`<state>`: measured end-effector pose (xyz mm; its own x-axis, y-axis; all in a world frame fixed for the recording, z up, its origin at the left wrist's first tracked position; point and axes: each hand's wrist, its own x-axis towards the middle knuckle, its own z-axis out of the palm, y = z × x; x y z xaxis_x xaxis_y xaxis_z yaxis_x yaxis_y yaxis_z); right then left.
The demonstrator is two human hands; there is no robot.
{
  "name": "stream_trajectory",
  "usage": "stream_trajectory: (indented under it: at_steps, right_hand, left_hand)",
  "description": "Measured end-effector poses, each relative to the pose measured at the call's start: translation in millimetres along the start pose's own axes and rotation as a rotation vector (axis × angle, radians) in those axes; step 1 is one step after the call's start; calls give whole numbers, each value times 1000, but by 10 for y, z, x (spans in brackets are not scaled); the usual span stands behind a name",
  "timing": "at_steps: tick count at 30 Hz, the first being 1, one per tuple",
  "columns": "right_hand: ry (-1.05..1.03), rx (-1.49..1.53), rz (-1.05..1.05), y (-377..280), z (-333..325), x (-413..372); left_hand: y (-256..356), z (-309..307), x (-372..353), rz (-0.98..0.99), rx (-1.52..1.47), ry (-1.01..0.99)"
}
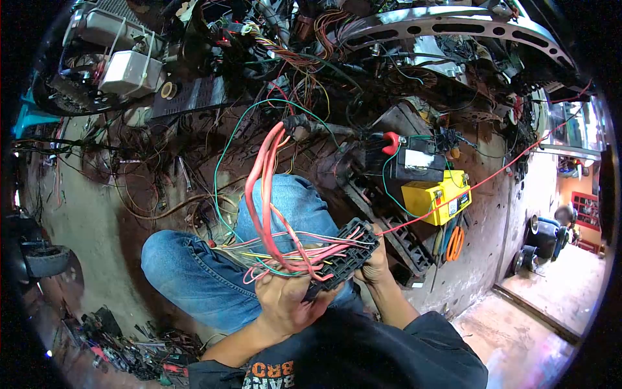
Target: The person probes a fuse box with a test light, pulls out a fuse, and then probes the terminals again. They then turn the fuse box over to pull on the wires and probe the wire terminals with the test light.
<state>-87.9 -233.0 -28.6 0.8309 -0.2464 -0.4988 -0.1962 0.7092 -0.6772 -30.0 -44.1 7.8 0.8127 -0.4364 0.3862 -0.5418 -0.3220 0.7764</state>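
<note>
A black fuse box (350, 256) with rows of slots is held over my lap, tilted, between both hands. My left hand (288, 301) is closed around its lower left end, under the wires. My right hand (376, 259) grips the far right end; some of its fingers are hidden behind the box. Thick red cables (262, 188) rise from the box to a black-taped bundle (298, 126). Thinner pink, white and yellow wires (298, 243) run into the slots. A green wire (217, 175) loops to the left of the cables.
To the right stand a yellow battery (437, 198) and a black battery (421, 162) with a red clamp (390, 143). A long red wire (499, 172) stretches rightward. Orange cable (455, 243) lies near the yellow battery. Tangled harnesses (285, 52) fill the far side.
</note>
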Motion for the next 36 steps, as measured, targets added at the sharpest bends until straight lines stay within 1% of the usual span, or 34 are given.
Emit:
stream_trajectory:
  at_steps: [4, 7, 10, 13, 16, 19, 22, 23, 26, 27, 29, 31, 32, 34, 35, 36]
  right_hand:
    - [34, -25, 14, -45, 64, 0]
    - [23, 0, 19, -39, 63, 3]
    - [2, 0, 18, -43, 60, 2]
    - [-6, 5, 13, -40, 55, -1]
    - [-7, 23, 21, -27, 38, -4]
    - [-32, 18, 24, -35, 28, -3]
    - [-27, -93, -66, -103, 186, -31]
    - [-35, -135, -166, -109, 211, -40]
    - [-97, -276, -407, -135, 269, -43]
    - [-128, -349, -486, -200, 355, -37]
    - [-185, -486, -635, -315, 492, -27]
    - [-222, -635, -732, -458, 697, -10]
    - [-237, -711, -779, -536, 808, -8]
    - [-259, -847, -862, -633, 1004, 23]
    - [-262, -872, -889, -650, 1090, 39]
    - [-266, -898, -916, -650, 1162, 67]
  left_hand:
    - [0, -18, 16, -32, -33, -56]
    - [-15, -13, 6, -30, -15, -45]
    - [27, 18, 70, -2, 20, 49]
    - [84, 10, 139, 10, 104, 80]
    - [68, 9, 149, 7, 56, 68]
    - [75, -44, 196, 43, 97, 10]
    - [103, -16, 254, -108, -84, 105]
    - [104, -64, 301, -126, -157, 99]
    - [130, -103, 300, -415, -478, 148]
    - [150, -91, 356, -449, -635, 200]
    - [215, -186, 430, -663, -775, 197]
    - [299, -259, 583, -774, -895, 206]
    - [208, -296, 520, -758, -882, 163]
    - [164, -308, 593, -724, -875, 200]
    - [217, -296, 676, -759, -850, 236]
    - [221, -350, 682, -876, -892, 237]
